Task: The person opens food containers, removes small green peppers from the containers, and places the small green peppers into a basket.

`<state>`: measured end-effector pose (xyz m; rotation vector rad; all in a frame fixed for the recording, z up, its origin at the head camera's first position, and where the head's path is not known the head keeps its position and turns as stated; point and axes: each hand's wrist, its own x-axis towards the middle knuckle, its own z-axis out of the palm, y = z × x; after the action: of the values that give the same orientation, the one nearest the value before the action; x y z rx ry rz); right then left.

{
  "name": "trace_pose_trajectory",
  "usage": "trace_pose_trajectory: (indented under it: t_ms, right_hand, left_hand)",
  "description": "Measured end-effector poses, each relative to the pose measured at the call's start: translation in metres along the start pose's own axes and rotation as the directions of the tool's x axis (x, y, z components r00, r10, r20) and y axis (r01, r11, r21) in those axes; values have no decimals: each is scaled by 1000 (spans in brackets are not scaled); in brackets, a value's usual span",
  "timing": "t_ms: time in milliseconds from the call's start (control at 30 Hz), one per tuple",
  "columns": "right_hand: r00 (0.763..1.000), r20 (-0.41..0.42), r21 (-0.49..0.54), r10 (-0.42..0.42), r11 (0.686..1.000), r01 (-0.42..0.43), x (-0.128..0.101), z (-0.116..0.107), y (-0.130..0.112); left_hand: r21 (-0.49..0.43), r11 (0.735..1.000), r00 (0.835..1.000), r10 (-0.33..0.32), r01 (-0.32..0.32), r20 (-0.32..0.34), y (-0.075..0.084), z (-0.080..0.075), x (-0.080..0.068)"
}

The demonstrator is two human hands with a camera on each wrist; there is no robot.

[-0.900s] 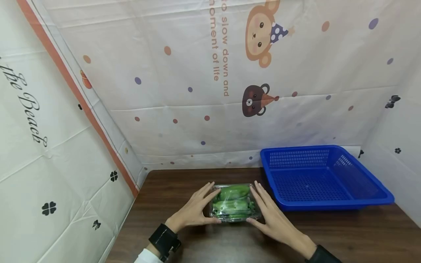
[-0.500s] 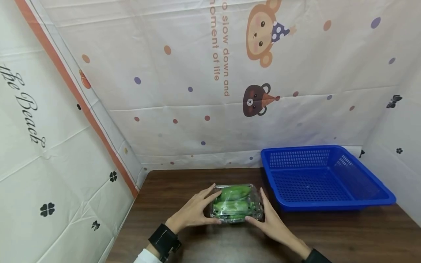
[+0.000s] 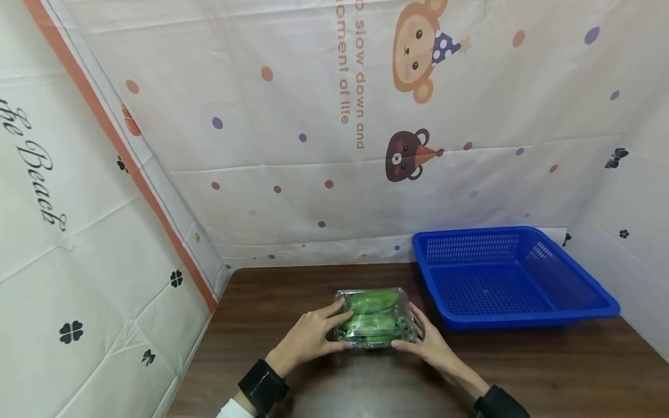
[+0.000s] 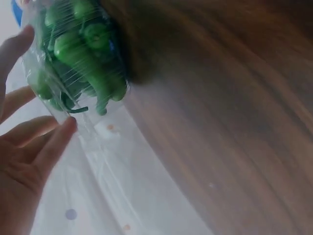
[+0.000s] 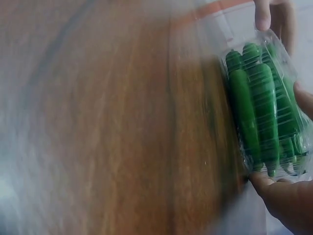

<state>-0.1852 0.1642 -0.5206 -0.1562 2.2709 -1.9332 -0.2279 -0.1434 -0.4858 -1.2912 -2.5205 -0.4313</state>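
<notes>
Both grips clamped on clear box of green peppers (image 3: 372, 318): left hand (image 3: 309, 335) pinching left side, right hand (image 3: 430, 343) pinching right side, fingers curled tighter than a moment ago. Box now looks raised off table (image 3: 549, 371), near centre. Blue basket (image 3: 585, 302) far right. Lift likely begun.

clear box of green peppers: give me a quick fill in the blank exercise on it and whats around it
1. Both hands, the left hand and the right hand, hold the clear box of ____ peppers.
2. The basket is coloured ____.
3. The basket stands on the person's ____ side of the box.

Missing words: green; blue; right
</notes>
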Motion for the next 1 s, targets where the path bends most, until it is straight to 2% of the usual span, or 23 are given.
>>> trace_pose_trajectory:
  t_ms: [100,200,300,400,500,567,667,833,933,1000]
  right_hand:
    - [1000,2,27,2,1000,-2,0,-3,-1]
    - [1000,-14,40,8,999,-7,-2,-4,-2]
    - [999,-38,54,21,998,-19,-3,-6,-2]
    - [998,-56,79,38,996,-34,-4,-7,-3]
    - [995,-67,107,68,992,-61,-6,-6,-4]
    - [994,-66,123,83,990,-75,-6,-5,-5]
    - [993,-62,147,96,985,-86,-6,-1,-5]
    - [991,-60,206,123,973,-109,-8,5,-3]
    - [989,-40,228,142,965,-129,-10,8,-2]
    - [989,-32,234,144,963,-132,-11,10,-2]
  left_hand:
    - [95,991,989,103,-93,-105,3,2,1]
    - [144,981,976,151,-128,-159,6,3,1]
    - [129,985,978,138,-118,-159,10,3,1]
    - [135,987,987,107,-90,-123,14,2,2]
    - [186,978,990,110,-91,-93,17,2,3]
    - [248,962,985,142,-114,-97,17,3,3]
    - [364,919,967,213,-150,-138,14,8,2]
    - [496,841,914,352,-215,-201,7,17,-1]
    - [520,813,886,416,-261,-207,5,21,-7]
    - [527,806,876,432,-270,-213,5,21,-10]
